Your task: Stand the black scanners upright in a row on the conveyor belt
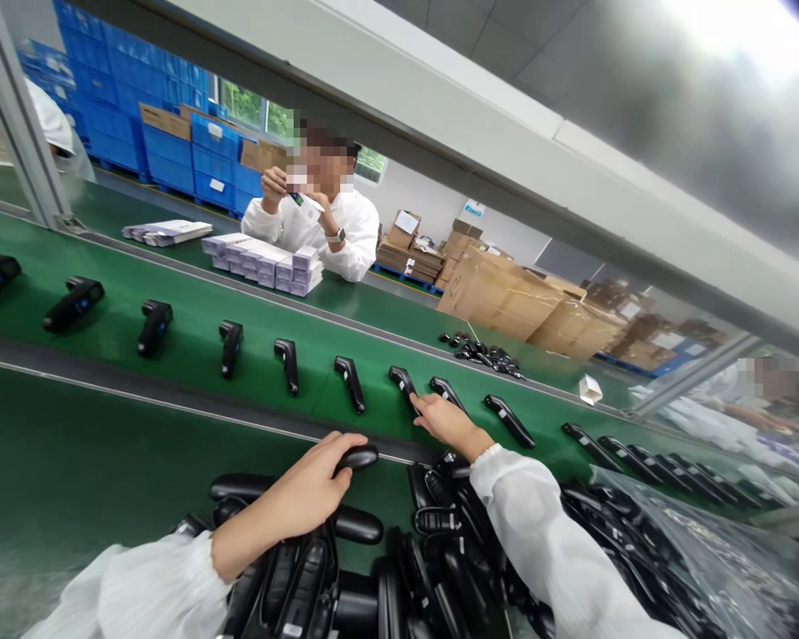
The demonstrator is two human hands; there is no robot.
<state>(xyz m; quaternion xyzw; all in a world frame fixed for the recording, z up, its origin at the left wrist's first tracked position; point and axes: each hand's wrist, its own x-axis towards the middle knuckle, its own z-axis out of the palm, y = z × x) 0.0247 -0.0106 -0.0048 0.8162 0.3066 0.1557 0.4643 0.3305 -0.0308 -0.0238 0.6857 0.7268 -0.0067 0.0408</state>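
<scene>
My left hand [312,484] grips a black handheld device [357,458] just above a heap of the same black devices [373,568] in front of me. My right hand [447,421] reaches out onto the green conveyor belt [193,306], its fingertips touching a black device [404,383] lying in the row. Several more black devices [230,344] lie evenly spaced along the belt to both sides. Both of my arms wear white sleeves.
Across the belt a person in a white coat [320,229] holds a small item up, behind stacked white boxes [266,262]. A small pile of black parts [483,351], clear plastic wrap [706,550], cardboard cartons [519,297] and blue crates [139,133] are also around.
</scene>
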